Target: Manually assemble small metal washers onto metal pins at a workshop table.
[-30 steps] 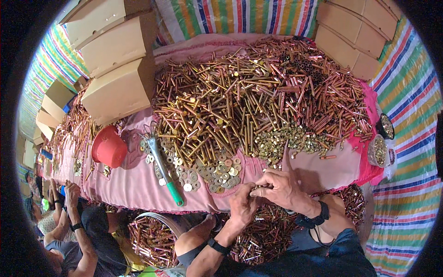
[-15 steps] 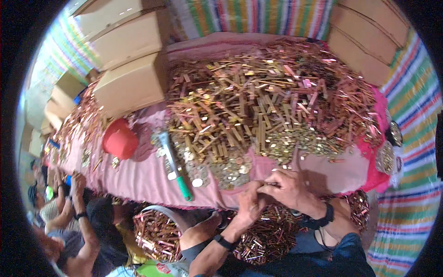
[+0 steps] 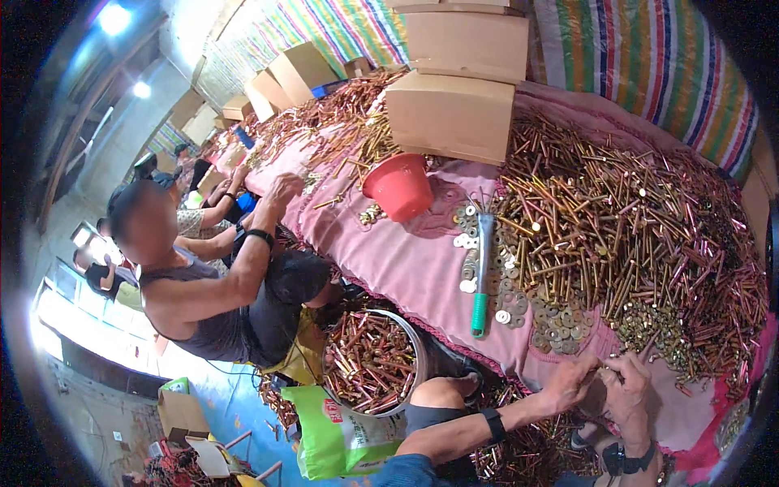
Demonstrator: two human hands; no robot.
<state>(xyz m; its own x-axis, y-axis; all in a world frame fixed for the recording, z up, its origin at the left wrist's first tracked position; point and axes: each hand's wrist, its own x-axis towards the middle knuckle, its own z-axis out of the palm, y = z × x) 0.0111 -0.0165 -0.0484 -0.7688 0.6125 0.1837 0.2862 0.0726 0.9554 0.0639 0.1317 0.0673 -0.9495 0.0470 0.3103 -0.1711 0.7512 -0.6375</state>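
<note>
Swung leftward since moments earlier, the view shows left hand (image 3: pixel 573 385) and right hand (image 3: pixel 629 385) pinched around a small piece (image 3: pixel 601 368) at the near edge of the counter (image 3: pixel 381 252); loose bolts (image 3: pixel 604 223) lie heaped behind, others fill a bucket (image 3: pixel 421 352) below, work apparently part-done.

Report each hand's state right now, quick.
Left hand: fingers closed in a pinch; whatever it holds is too small to tell.
Right hand: fingers curled closed; what it holds cannot be told.

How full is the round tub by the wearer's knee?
Full, or nearly so: metal bolts cover the tub's whole visible opening, lying close to its rim.
</note>
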